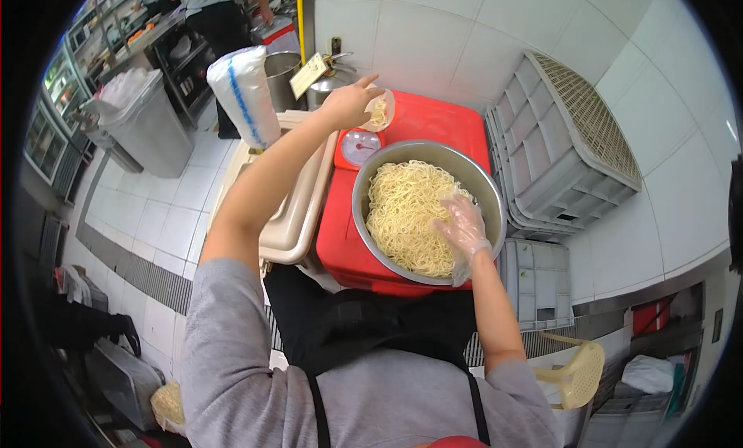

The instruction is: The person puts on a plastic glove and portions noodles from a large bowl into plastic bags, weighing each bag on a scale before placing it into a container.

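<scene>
A large metal pot [362, 230] full of pale yellow noodles [410, 216] stands in front of me on a red lid. My right hand [466, 222], in a clear plastic glove, rests on the noodles at the right side, thumb and fingers apart. My bare left hand [352, 105] reaches out over a red dial scale [361, 147], fingers stretched. Beside those fingers is a whitish pan or bag [389, 111] with a small portion of noodles in it, partly hidden by the hand.
Left of the pot are a beige lidded container [290, 235] and a tall plastic-wrapped white stack [244, 96]. Grey crates [542, 146] stand to the right against the tiled wall. Farther off are a grey bin [159, 127], a person [220, 30] and a yellow stool [580, 374].
</scene>
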Tool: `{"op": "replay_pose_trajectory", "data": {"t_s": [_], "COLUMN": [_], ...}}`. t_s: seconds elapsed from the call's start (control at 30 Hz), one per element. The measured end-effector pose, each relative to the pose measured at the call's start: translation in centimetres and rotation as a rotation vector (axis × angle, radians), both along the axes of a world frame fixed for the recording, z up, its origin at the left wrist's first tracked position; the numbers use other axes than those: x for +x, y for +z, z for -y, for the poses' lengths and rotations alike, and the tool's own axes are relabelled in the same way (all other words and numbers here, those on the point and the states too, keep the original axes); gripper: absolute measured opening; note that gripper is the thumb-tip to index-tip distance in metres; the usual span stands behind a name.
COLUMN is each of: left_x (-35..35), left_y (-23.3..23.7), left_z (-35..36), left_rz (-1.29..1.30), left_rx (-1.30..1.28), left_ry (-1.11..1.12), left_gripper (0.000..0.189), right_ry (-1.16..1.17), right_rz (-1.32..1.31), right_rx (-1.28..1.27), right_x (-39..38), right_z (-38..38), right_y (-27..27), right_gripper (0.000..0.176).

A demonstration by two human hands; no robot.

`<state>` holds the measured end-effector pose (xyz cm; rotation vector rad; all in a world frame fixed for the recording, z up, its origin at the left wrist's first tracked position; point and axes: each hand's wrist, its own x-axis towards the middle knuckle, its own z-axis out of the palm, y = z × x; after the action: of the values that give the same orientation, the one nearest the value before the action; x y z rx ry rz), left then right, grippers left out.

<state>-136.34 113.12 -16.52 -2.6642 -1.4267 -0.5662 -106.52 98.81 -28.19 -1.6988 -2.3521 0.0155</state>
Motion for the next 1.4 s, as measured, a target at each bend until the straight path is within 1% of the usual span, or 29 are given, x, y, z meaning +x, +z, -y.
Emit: {"op": "replay_pose_trajectory", "data": {"t_s": [0.03, 0.1, 0.13, 0.2, 0.27, 0.3, 0.37, 0.4, 0.43, 0.47, 0.5, 0.53, 0.6, 0.63, 0.7, 0.8, 0.87, 0.93, 1.0, 1.1, 1.13, 1.17, 1.2, 1.23, 1.27, 1.33, 1.37, 1.4], "left_x": [-0.2, -0.4, -0.1, 0.6, 2.1, 3.2, 4.9, 5.0, 4.9, 4.9, 5.1, 5.3, 5.3, 5.4, 5.7, 5.8, 5.9, 6.6, 6.8, 7.4, 7.3, 7.2, 6.9, 7.1, 7.0, 6.9, 7.0, 7.2], "left_y": [-1.2, -4.5, -6.4, -13.4, -18.6, -20.1, -20.1, -20.1, -19.8, -19.8, -19.9, -19.9, -19.6, -19.4, -19.5, -19.4, -19.2, -18.7, -18.7, -19.8, -20.5, -21.0, -19.7, -18.4, -16.4, -13.2, -11.6, -10.2], "left_z": [0.7, 2.6, 4.5, 6.6, 8.5, 9.1, 10.9, 10.9, 10.7, 10.6, 10.7, 10.9, 11.1, 11.2, 11.6, 11.7, 12.0, 12.7, 13.2, 13.3, 13.3, 13.3, 13.6, 13.7, 13.7, 11.3, 9.6, 7.7], "left_rz": [0.010, 0.513, 0.713, 0.731, 0.792, 0.826, 1.138, 1.143, 1.089, 1.035, 1.035, 1.031, 1.015, 1.019, 1.022, 0.996, 1.022, 1.037, 1.051, 1.111, 1.037, 0.963, 0.893, 0.828, 0.759, 0.645, 0.596, 0.550], "left_rx": [-0.010, 0.062, -0.101, 0.060, -0.161, -0.345, -0.472, -0.476, -0.436, -0.397, -0.397, -0.397, -0.397, -0.375, -0.356, -0.331, -0.345, -0.355, -0.366, -0.413, -0.352, -0.290, -0.283, -0.220, -0.160, 0.021, 0.078, 0.141], "left_ry": [0.012, 0.032, 0.059, 0.219, 0.484, 0.568, 0.385, 0.386, 0.388, 0.390, 0.390, 0.418, 0.445, 0.436, 0.425, 0.466, 0.426, 0.445, 0.461, 0.447, 0.466, 0.481, 0.494, 0.464, 0.433, 0.276, 0.249, 0.220], "left_gripper": [0.052, 0.046, 0.048, 0.060, 0.071, 0.070, 0.062, 0.062, 0.060, 0.059, 0.059, 0.059, 0.059, 0.059, 0.059, 0.059, 0.059, 0.059, 0.059, 0.062, 0.064, 0.066, 0.071, 0.072, 0.073, 0.066, 0.055, 0.046], "right_ry": [0.012, -0.074, -0.063, -0.093, -0.085, -0.083, -0.079, -0.079, -0.080, -0.092, -0.102, -0.102, -0.021, -0.024, -0.065, -0.053, -0.053, -0.055, -0.079, -0.087, -0.098, -0.102, -0.107, -0.037, 0.032, 0.062, 0.030, 0.056], "right_rz": [0.010, 0.019, 0.028, 0.078, 0.078, 0.076, 0.056, 0.030, 0.033, -0.001, -0.036, -0.038, -0.078, -0.083, -0.098, -0.157, -0.153, -0.149, -0.157, -0.180, -0.176, -0.181, -0.188, -0.135, -0.087, -0.194, -0.198, -0.252], "right_rx": [-0.010, -0.069, -0.077, -0.364, -0.352, -0.334, -0.342, -0.346, -0.346, -0.255, -0.164, -0.162, -0.154, -0.155, -0.178, -0.222, -0.187, -0.152, -0.165, -0.163, -0.164, -0.188, -0.209, -0.166, -0.127, -0.102, -0.099, -0.054], "right_x": [-0.8, -2.5, -3.1, -4.2, -4.1, -3.9, -3.8, -3.8, -3.8, -3.6, -3.4, -3.2, -2.8, -2.7, -2.8, -2.5, -2.2, -1.7, -1.7, -1.3, -0.9, -0.4, -0.2, 0.4, 0.5, 1.1, 0.8, 0.7], "right_z": [-0.2, -0.6, -0.9, -1.8, -2.5, -2.6, -2.2, -2.0, -1.7, -1.2, -0.9, -1.1, -1.2, -1.3, -1.4, -1.0, -1.0, -0.9, -0.4, 0.1, 0.1, -0.4, -1.0, -1.5, -1.7, -2.3, -2.5, -2.4], "right_y": [0.1, 0.8, 0.8, 1.0, -0.5, -1.0, -0.6, -0.4, -0.7, -1.3, -1.8, -2.1, -2.3, -2.6, -2.4, -1.8, -2.7, -3.3, -2.7, -1.9, -1.9, -2.0, -1.2, -0.1, 2.3, 5.5, 8.2, 10.4], "right_gripper": [0.050, 0.065, 0.065, 0.070, 0.068, 0.067, 0.066, 0.064, 0.064, 0.060, 0.055, 0.055, 0.047, 0.047, 0.040, 0.040, 0.038, 0.037, 0.032, 0.027, 0.027, 0.023, 0.019, 0.018, 0.017, 0.014, 0.014, 0.015]}}
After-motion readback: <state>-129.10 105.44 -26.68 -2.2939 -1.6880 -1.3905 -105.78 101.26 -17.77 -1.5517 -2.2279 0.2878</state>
